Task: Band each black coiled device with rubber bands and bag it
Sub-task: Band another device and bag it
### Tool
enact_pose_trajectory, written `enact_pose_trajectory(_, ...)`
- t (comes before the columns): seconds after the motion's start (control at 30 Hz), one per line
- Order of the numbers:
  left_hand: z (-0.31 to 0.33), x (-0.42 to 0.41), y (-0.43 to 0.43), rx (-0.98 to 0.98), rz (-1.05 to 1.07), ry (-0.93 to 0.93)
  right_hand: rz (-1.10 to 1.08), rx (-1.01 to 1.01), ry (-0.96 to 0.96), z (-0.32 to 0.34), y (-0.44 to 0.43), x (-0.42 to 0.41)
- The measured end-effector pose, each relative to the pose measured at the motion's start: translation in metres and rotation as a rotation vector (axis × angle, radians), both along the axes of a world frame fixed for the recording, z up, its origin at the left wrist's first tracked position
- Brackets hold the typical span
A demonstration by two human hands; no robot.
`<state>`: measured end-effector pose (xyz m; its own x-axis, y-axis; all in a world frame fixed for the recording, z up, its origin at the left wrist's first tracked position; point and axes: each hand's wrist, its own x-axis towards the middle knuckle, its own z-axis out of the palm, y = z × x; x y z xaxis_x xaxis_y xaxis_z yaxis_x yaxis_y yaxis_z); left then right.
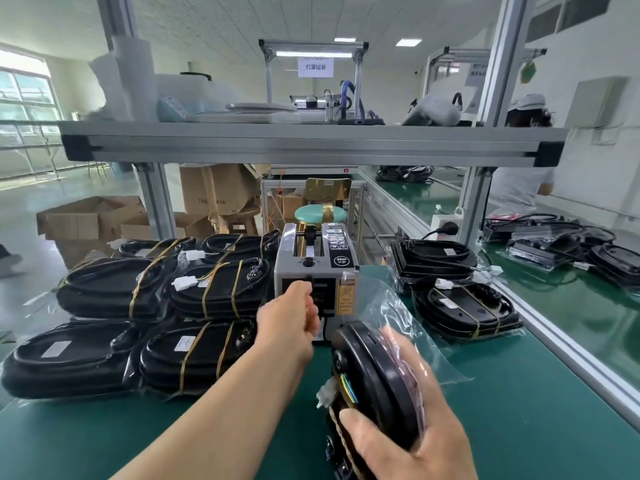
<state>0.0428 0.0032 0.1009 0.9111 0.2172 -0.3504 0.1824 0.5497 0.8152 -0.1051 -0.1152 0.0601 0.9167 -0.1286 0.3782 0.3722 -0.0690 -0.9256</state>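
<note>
My right hand [408, 434] grips a black coiled device [374, 379] on edge at the near right, partly inside a clear plastic bag [388, 306]; its white connector and coloured wires stick out on the left. My left hand [291, 317] reaches forward to the front slot of the grey tape dispenser [315, 268], fingers curled at the outlet; whether it pinches tape is hidden. A stack of banded, bagged black devices [138, 313] lies on the left. Another banded device [464, 310] lies right of the dispenser.
The green bench mat [173, 431] runs under everything. An aluminium shelf beam [311, 143] crosses overhead. More black devices [554, 244] lie on the neighbouring bench beyond a rail, where a person in white sits. Cardboard boxes [90, 220] stand on the floor at left.
</note>
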Motion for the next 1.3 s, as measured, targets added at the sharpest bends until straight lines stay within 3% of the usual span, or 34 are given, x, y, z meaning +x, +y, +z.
enact_pose_trajectory(0.17,0.028,-0.073,0.048,0.229,-0.513,-0.422,0.024,-0.084,-0.035,-0.004,-0.001,0.003)
enact_pose_trajectory(0.5,0.047,-0.108,0.064,0.721,-0.731,-0.502,0.052,-0.206,-0.123,-0.013,0.013,0.001)
enact_pose_trajectory(1.0,0.063,-0.081,0.072,0.716,-1.062,-0.418,0.056,-0.22,-0.165,-0.014,0.015,0.002)
enact_pose_trajectory(1.3,0.064,-0.083,0.068,0.762,-1.038,-0.42,0.045,-0.248,-0.184,-0.014,0.015,0.002)
